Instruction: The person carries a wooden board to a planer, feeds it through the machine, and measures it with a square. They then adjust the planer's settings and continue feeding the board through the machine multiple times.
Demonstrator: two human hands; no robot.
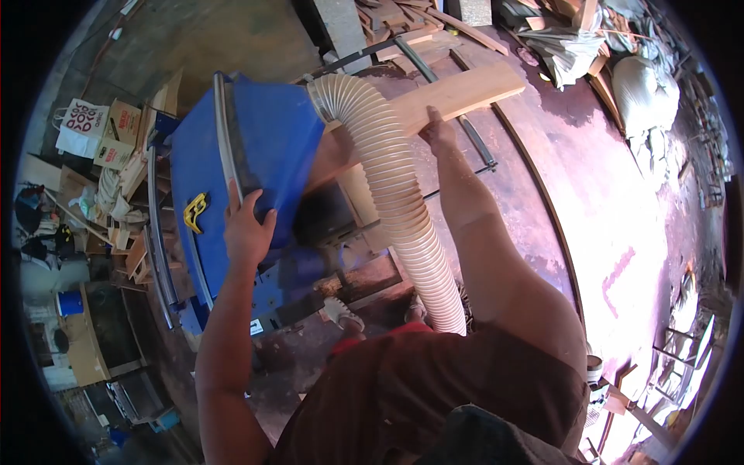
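My left hand [248,229] rests with its fingers apart on the blue machine [275,124], beside the curved metal rail along its top. A yellow handle-like piece [196,212] is on the machine's blue surface, left of that hand. At the near edge of a long wooden board [473,89], my right hand [439,133] is closed on the wood; some of its fingers are hidden. The board passes beneath a ribbed, clear hose [387,163], and its other end reaches the blue machine's opening. The hose runs from the machine down toward my body.
Metal frame bars [477,141] lie below the board. Stacked wood offcuts [391,19] are at the back, with white sacks [645,89] at the right. Cardboard boxes [118,133] and scrap wood stand left of the machine. The hose crosses between my arms.
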